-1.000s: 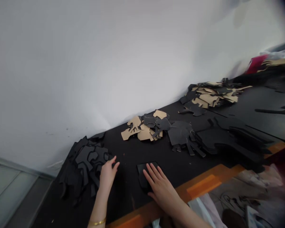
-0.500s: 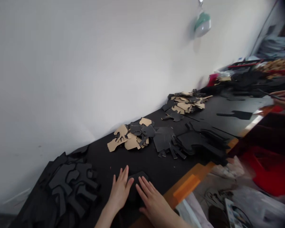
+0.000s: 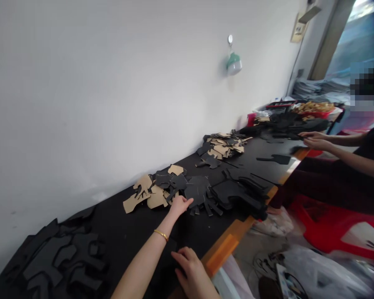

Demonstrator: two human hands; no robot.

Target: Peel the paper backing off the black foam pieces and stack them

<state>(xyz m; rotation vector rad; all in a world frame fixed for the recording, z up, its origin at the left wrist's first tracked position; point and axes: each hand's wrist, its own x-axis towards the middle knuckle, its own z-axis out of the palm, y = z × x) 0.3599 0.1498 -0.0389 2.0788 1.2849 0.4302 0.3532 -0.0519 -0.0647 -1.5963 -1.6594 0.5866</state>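
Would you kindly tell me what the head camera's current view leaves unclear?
All in the head view:
- Left hand: its curled fingers hide whether its grip holds any of the dark cutouts.
- Right hand: its own back and dark shadow hide what lies beneath.
- Black pile: the bottom edge cuts off its near end.
- Other person: pixel blocks and the right edge hide the head.

Left hand [image 3: 180, 204] reached to the near side of the black and tan cut pieces [image 3: 156, 195], fingertips at their edge; hold unclear. Right hand [image 3: 191, 268], fingers loosely bent and thumb apart, was low over the black counter [image 3: 112, 232], near its orange-brown edge [image 3: 222, 253]. Thick black pieces [image 3: 52, 253] lay heaped at near left. Farther right, a mixed pile [image 3: 222, 145] stood by the wall [image 3: 112, 91]; beyond, another person's hands [image 3: 316, 140] worked over dark pieces [image 3: 283, 124].
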